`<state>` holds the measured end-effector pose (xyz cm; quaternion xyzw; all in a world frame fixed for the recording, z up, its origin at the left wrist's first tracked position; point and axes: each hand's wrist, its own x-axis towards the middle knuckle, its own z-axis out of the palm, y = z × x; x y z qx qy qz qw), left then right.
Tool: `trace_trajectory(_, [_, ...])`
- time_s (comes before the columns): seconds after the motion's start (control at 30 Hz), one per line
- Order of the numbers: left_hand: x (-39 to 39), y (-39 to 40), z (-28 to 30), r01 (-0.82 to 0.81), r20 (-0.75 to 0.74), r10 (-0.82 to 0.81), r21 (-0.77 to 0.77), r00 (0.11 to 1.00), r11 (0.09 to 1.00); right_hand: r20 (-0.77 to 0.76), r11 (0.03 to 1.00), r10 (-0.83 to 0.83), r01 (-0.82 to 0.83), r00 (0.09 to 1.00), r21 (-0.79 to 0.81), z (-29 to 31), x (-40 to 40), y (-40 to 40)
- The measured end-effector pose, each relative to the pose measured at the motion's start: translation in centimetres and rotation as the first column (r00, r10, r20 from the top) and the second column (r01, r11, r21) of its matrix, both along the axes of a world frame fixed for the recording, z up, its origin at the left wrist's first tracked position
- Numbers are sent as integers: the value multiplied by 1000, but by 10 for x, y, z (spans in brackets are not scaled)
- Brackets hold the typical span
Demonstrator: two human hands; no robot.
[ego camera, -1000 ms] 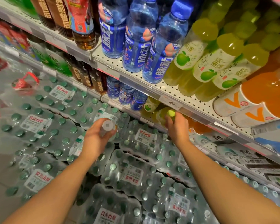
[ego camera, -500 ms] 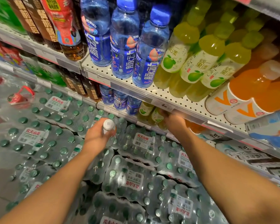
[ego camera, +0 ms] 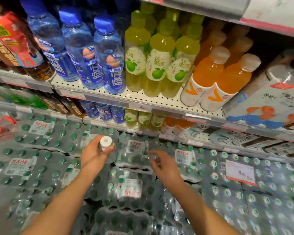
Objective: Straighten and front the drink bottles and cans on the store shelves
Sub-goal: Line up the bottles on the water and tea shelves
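Observation:
My left hand (ego camera: 93,156) grips a white-capped bottle (ego camera: 106,142) upright above the shrink-wrapped water packs (ego camera: 131,187). My right hand (ego camera: 161,164) hovers empty over the packs with relaxed, slightly spread fingers, below the lower shelf. On that lower shelf stand small blue bottles (ego camera: 103,112), green apple drink bottles (ego camera: 143,118) and orange drink bottles (ego camera: 175,126). The shelf above carries large blue bottles (ego camera: 95,55), green apple drinks (ego camera: 159,56) and orange drinks (ego camera: 219,77) in rows.
Brown tea bottles (ego camera: 12,43) fill the upper left. A wrapped drink carton (ego camera: 268,99) sits at the right. A price sign (ego camera: 240,172) lies on the water packs. A red-handled pack (ego camera: 2,128) is at the far left. Shelf edges (ego camera: 143,106) jut out overhead.
My right hand has pulled back out from the lower shelf and now hangs empty over the water packs. My left hand keeps holding the white-capped bottle in about the same place.

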<state>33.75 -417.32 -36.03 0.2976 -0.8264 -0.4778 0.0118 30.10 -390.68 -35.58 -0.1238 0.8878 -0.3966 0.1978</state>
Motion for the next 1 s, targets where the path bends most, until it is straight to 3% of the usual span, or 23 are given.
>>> trace_trajectory(0.2, [-22, 95, 44, 199, -180, -207, -66, 962, 978, 7, 993, -114, 114, 993, -30, 15, 4, 30])
trace_trajectory(0.33, [-46, 158, 81, 311, -205, -283, 118, 937, 943, -89, 976, -213, 207, 973, -70, 21, -6, 55])
trace_trajectory(0.5, [-55, 218, 103, 467, -269, -423, 124, 865, 876, -169, 928, -372, 369, 913, -49, 30, -17, 88])
trace_trajectory(0.57, [-60, 231, 104, 546, -232, -510, 130, 828, 828, -208, 913, -403, 408, 891, -21, 29, -22, 105])
trace_trajectory(0.6, [-64, 234, 102, 592, -192, -569, 93, 800, 801, -226, 905, -419, 426, 880, -18, 27, -24, 115])
trace_trajectory(0.67, [-71, 231, 97, 616, -150, -635, -154, 758, 772, -195, 863, -503, 503, 842, -57, 19, -31, 134])
trace_trajectory(0.73, [-81, 216, 89, 495, -193, -610, -424, 769, 758, -109, 767, -640, 625, 760, -146, 11, -40, 153])
trace_trajectory(0.77, [-85, 209, 88, 459, -147, -595, -503, 790, 733, -56, 702, -705, 684, 707, -198, 8, -45, 161])
trace_trajectory(0.87, [-94, 191, 84, 460, 19, -566, -605, 824, 650, 52, 520, -828, 800, 558, -301, 2, -64, 176])
trace_trajectory(1.0, [-97, 181, 77, 500, 109, -600, -680, 792, 536, 10, 482, -858, 811, 514, -332, -7, -91, 183])
